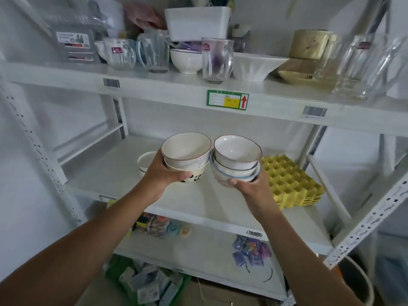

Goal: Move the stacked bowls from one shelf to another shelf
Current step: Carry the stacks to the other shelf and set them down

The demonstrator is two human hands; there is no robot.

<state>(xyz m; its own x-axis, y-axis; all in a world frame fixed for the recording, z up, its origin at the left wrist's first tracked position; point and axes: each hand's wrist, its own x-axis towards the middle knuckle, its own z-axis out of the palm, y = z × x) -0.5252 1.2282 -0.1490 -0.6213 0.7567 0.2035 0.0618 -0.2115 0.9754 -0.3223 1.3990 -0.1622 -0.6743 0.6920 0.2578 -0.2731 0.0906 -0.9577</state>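
Likely stockroom, barcoded metal shelving, crowded glassware

2 bare forearms — no sleeves, watch or rings — left hand, right hand.

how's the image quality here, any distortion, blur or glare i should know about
Head view: wide-angle bending bows the shelf uprights and stretches the forearms at the edges; lighting is soft and dim with faint shadows; the glasses on the upper shelf look smeared and hazy; both bowl stacks, in the left hand and right hand, are fairly sharp, with no strong glare.
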